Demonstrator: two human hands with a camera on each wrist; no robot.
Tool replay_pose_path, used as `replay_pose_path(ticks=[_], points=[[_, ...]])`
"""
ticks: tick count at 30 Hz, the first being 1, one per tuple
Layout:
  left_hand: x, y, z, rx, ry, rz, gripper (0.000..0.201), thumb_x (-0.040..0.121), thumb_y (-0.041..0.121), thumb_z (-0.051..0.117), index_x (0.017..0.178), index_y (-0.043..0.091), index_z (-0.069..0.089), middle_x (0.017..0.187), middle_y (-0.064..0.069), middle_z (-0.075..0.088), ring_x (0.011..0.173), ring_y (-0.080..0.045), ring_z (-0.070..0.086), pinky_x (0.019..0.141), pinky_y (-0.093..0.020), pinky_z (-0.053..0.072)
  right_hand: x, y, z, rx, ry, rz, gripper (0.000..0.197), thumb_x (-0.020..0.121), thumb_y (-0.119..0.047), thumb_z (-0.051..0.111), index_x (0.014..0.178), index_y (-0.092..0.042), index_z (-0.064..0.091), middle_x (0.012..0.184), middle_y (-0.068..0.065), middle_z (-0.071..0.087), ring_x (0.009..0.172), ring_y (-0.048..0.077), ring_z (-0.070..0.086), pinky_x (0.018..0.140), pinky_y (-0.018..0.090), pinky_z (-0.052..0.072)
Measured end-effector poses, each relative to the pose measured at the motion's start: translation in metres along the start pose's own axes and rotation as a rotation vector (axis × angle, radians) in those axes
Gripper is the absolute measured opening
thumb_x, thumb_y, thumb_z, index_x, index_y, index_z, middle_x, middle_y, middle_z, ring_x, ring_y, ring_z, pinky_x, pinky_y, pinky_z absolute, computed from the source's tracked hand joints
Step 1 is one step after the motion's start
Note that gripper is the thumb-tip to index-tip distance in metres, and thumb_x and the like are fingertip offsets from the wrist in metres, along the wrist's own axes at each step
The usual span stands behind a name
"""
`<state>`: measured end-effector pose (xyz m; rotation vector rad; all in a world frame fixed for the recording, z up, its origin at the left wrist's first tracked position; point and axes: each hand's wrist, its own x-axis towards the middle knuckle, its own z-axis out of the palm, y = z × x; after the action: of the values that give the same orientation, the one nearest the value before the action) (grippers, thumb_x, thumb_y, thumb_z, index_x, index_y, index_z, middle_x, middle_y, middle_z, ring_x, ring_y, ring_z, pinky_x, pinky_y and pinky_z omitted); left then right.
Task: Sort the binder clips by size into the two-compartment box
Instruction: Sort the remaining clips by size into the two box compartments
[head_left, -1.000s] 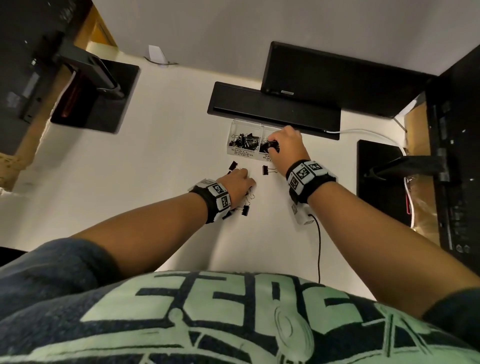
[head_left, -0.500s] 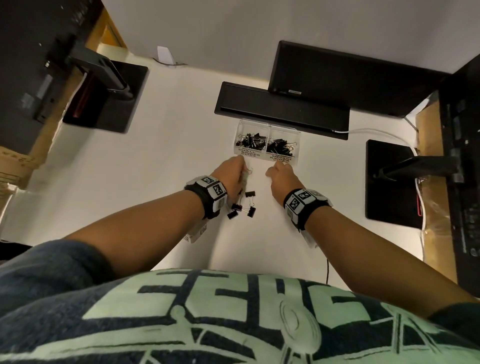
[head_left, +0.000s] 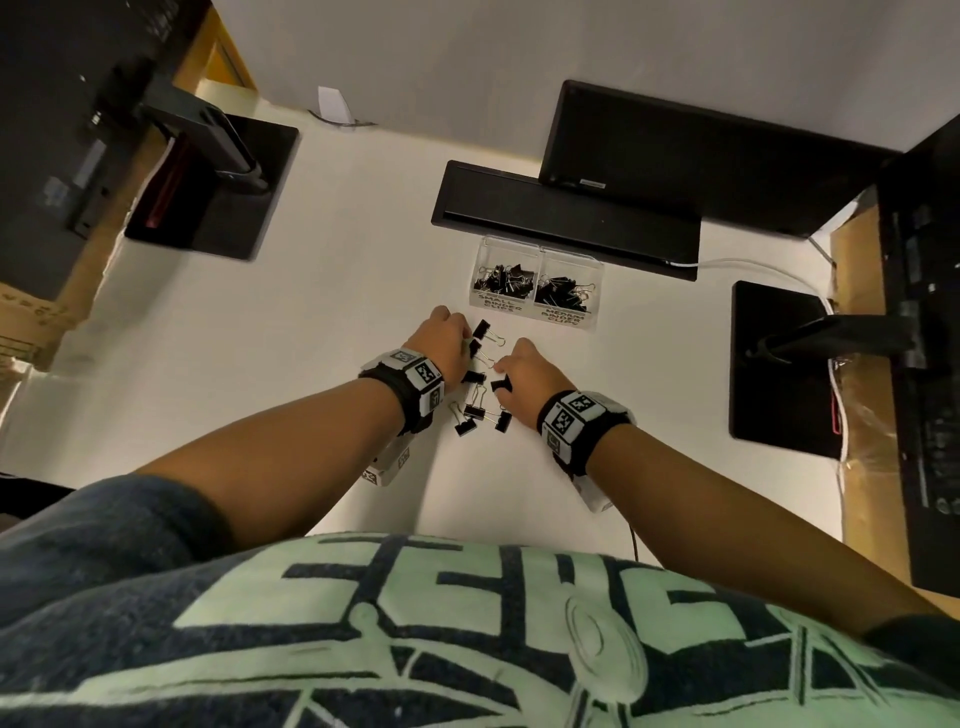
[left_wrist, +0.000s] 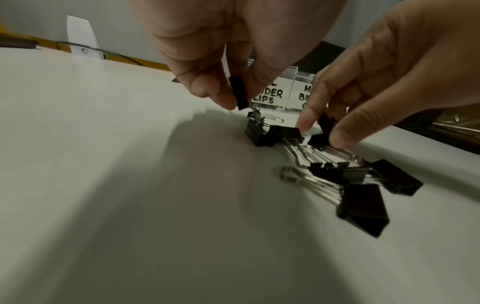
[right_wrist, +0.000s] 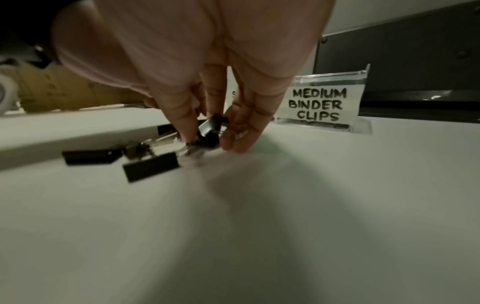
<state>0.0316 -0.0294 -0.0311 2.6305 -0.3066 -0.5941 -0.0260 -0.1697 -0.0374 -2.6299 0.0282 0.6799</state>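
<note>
A clear two-compartment box (head_left: 535, 306) stands ahead, labelled SMALL on its left half and MEDIUM (right_wrist: 318, 105) on its right, and both halves hold black clips. Several loose black binder clips (head_left: 478, 413) lie on the white desk between my hands. My left hand (head_left: 470, 343) pinches a small black clip (left_wrist: 239, 94) just above the pile. My right hand (head_left: 501, 382) has its thumb and fingers curled round another black clip (right_wrist: 210, 125) at the pile's right edge. More clips (left_wrist: 363, 207) lie flat near me.
A black keyboard (head_left: 566, 218) and a monitor (head_left: 701, 156) sit right behind the box. Black monitor bases stand at the left (head_left: 213, 192) and right (head_left: 779, 364). A white cable (head_left: 753, 267) runs along the back right.
My right hand came back from the box's right compartment to the loose pile and took hold of a clip. My left hand stayed at the pile and now pinches one.
</note>
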Motion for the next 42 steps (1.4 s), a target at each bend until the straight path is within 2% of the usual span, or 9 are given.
replay_pose_path(ticks=[5, 15, 19, 23, 27, 33, 36, 39, 42], points=[[0.006, 0.000, 0.008, 0.045, -0.039, -0.001, 0.035, 0.089, 0.026, 0.061, 0.116, 0.005, 0.055, 0.123, -0.014, 0.046, 0.106, -0.031, 0.056, 0.088, -0.038, 0.050, -0.002, -0.001, 0.008, -0.074, 0.014, -0.005, 0.027, 0.093, -0.008, 0.046, 0.118, -0.001, 0.056, 0.123, 0.012, 0.043, 0.096, 0.030, 0.057, 0.084, 0.040, 0.051], [0.007, 0.005, 0.013, 0.067, -0.073, 0.030, 0.030, 0.087, 0.014, 0.060, 0.114, 0.002, 0.054, 0.120, -0.016, 0.045, 0.103, -0.033, 0.056, 0.087, -0.040, 0.051, -0.005, 0.001, -0.008, 0.152, 0.071, 0.024, 0.014, 0.089, -0.006, 0.053, 0.102, -0.003, 0.059, 0.110, 0.014, 0.059, 0.097, 0.028, 0.058, 0.081, 0.034, 0.048], [0.006, 0.005, 0.013, 0.043, -0.077, 0.029, 0.028, 0.088, 0.014, 0.059, 0.114, 0.003, 0.054, 0.119, -0.014, 0.047, 0.104, -0.032, 0.055, 0.087, -0.038, 0.050, -0.001, 0.009, -0.039, 0.343, 0.200, 0.088, 0.012, 0.087, -0.012, 0.062, 0.099, -0.011, 0.061, 0.101, 0.001, 0.062, 0.085, 0.013, 0.056, 0.064, 0.015, 0.042], [0.003, 0.005, 0.009, 0.024, -0.075, 0.026, 0.023, 0.089, 0.014, 0.055, 0.111, 0.006, 0.056, 0.119, -0.011, 0.051, 0.107, -0.029, 0.055, 0.090, -0.037, 0.048, 0.014, 0.019, -0.085, 0.355, 0.397, 0.097, 0.019, 0.088, -0.015, 0.062, 0.106, -0.011, 0.065, 0.105, 0.002, 0.063, 0.086, 0.008, 0.052, 0.077, 0.018, 0.040], [0.001, 0.006, 0.007, 0.024, -0.071, 0.048, 0.019, 0.091, 0.013, 0.053, 0.106, 0.004, 0.057, 0.117, -0.012, 0.052, 0.105, -0.029, 0.055, 0.089, -0.037, 0.048, 0.032, 0.031, -0.111, 0.280, 0.460, 0.124, 0.021, 0.089, -0.015, 0.062, 0.109, -0.010, 0.064, 0.116, 0.006, 0.061, 0.101, 0.016, 0.059, 0.084, 0.021, 0.043], [0.001, 0.005, 0.008, 0.016, -0.087, 0.081, 0.015, 0.091, 0.010, 0.050, 0.102, 0.001, 0.055, 0.115, -0.015, 0.053, 0.101, -0.031, 0.055, 0.082, -0.033, 0.043, 0.042, 0.030, -0.104, 0.097, 0.336, 0.129, 0.023, 0.091, -0.016, 0.056, 0.114, -0.016, 0.061, 0.127, 0.006, 0.052, 0.120, 0.023, 0.048, 0.095, 0.036, 0.046], [0.003, 0.003, 0.008, 0.009, -0.088, 0.099, 0.009, 0.090, 0.009, 0.049, 0.095, 0.004, 0.055, 0.108, -0.014, 0.054, 0.094, -0.030, 0.054, 0.076, -0.032, 0.040, 0.029, 0.015, -0.092, 0.111, 0.369, 0.063, 0.013, 0.090, -0.012, 0.049, 0.092, -0.018, 0.061, 0.113, 0.003, 0.050, 0.109, 0.018, 0.046, 0.088, 0.031, 0.044], [0.005, 0.004, 0.009, -0.002, -0.061, 0.110, 0.008, 0.090, 0.010, 0.047, 0.083, 0.008, 0.050, 0.092, -0.010, 0.050, 0.079, -0.024, 0.049, 0.071, -0.034, 0.041, 0.005, 0.001, -0.061, 0.132, 0.121, -0.018, 0.022, 0.086, -0.015, 0.049, 0.066, -0.025, 0.047, 0.088, -0.006, 0.048, 0.086, 0.016, 0.049, 0.078, 0.028, 0.047], [0.005, 0.008, 0.005, -0.014, -0.047, 0.140, 0.011, 0.091, 0.013, 0.049, 0.083, 0.006, 0.053, 0.087, -0.006, 0.049, 0.077, -0.021, 0.048, 0.070, -0.033, 0.042, -0.018, -0.001, -0.020, 0.014, -0.160, -0.079, 0.013, 0.084, -0.029, 0.062, 0.092, -0.020, 0.057, 0.099, -0.003, 0.051, 0.089, 0.017, 0.051, 0.082, 0.033, 0.047]])
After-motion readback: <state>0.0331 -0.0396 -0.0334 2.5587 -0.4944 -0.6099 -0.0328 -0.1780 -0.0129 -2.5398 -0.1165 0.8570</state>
